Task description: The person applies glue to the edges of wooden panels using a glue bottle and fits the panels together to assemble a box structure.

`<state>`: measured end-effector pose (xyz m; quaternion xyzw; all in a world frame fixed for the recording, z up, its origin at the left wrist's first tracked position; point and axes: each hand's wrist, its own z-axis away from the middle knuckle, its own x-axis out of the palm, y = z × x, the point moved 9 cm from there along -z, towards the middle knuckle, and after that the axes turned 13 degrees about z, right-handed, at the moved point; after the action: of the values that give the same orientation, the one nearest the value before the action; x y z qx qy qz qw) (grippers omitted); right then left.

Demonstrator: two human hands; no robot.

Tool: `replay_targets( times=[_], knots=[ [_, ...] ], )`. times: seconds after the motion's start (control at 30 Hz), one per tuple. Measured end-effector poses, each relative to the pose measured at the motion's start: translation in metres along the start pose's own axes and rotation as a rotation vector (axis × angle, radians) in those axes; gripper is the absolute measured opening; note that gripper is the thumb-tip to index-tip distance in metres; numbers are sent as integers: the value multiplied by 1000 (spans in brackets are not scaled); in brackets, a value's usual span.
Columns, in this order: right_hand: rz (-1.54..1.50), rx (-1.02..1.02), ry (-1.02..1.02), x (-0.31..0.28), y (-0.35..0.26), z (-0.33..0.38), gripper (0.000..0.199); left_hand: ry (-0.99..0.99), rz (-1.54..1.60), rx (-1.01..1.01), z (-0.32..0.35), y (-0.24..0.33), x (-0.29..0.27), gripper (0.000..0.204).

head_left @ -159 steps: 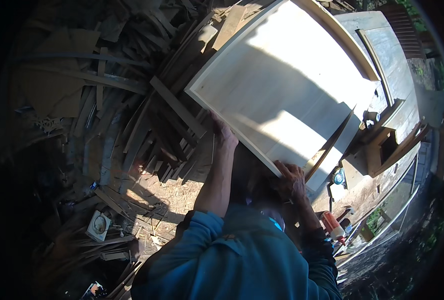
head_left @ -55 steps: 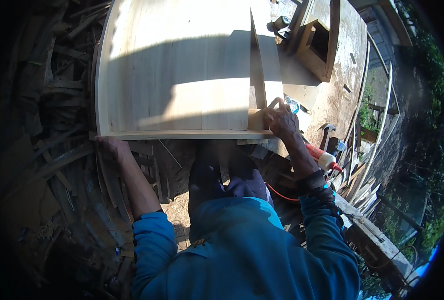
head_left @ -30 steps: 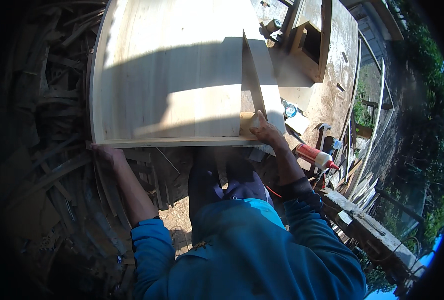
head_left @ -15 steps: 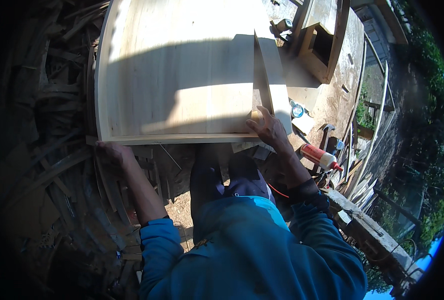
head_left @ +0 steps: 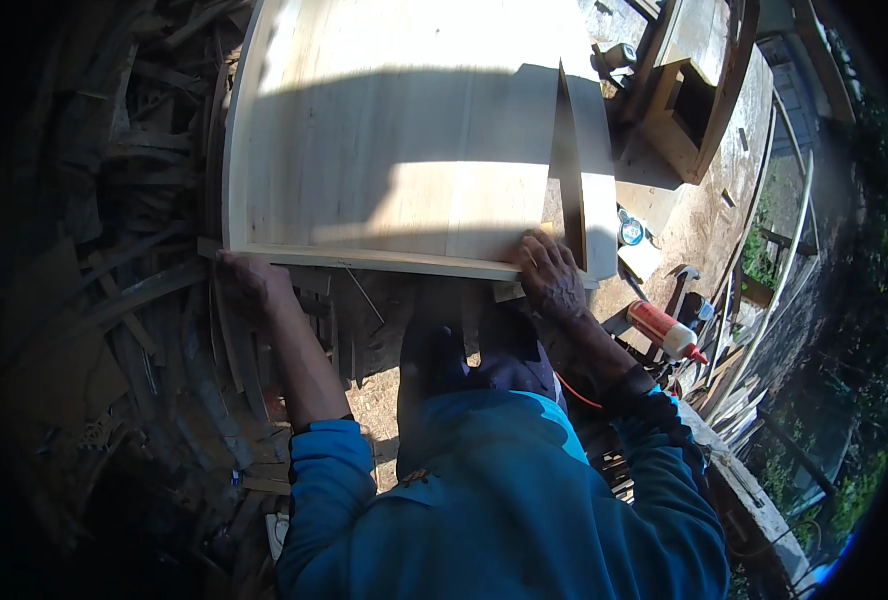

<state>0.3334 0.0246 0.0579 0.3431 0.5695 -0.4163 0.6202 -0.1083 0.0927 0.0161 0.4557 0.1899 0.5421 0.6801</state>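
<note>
A large pale wooden panel (head_left: 364, 150) lies before me, with a narrow wooden strip (head_left: 384, 261) along its near edge. At the near left corner my left hand (head_left: 254, 280) is closed around the end of that strip, its fingers partly hidden. Further right, my right hand (head_left: 554, 275) curls over the strip and the panel's edge, fingers bent and close together. A small yellowish piece (head_left: 541, 229) shows at its fingertips; whether it is gripped I cannot tell. Beside this hand, a long tapering gap separates the panel from a right-hand board (head_left: 594, 170).
On the workbench to the right are a glue bottle (head_left: 667, 330) with a red cap, a hammer (head_left: 682, 285), a round blue-and-white tape (head_left: 631, 228) and a wooden box (head_left: 679, 120). Scrap wood (head_left: 144, 280) is heaped on the left.
My right hand's fingers, spread before, have curled down over the near edge. The whole scene has shifted right in view. My left hand keeps its hold at the corner.
</note>
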Motion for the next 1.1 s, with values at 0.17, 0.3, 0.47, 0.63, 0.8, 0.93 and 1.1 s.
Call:
replay_targets(
  times=[0.17,0.3,0.47,0.63,0.8,0.93,1.1],
  knots=[
    [-13,-58,45,-3,-26,-21,56,63,-70,35,10,9,0,56],
    [32,-136,-39,1,-52,-41,65,30,-167,12,26,15,5,65],
    [27,-195,-8,2,-93,-70,68,-17,-285,94,-10,5,-29,70],
    [-16,-134,-178,10,-100,-82,69,0,-100,37,-25,-6,-33,75],
    [-27,-118,-145,16,-100,-83,67,65,111,-69,-11,-7,-32,81],
    [-65,-62,-225,14,-100,-82,63,80,172,-99,-8,-10,-35,86],
    [31,-128,-110,15,-104,-78,56,-62,28,-50,-45,-41,-51,80]
  ],
)
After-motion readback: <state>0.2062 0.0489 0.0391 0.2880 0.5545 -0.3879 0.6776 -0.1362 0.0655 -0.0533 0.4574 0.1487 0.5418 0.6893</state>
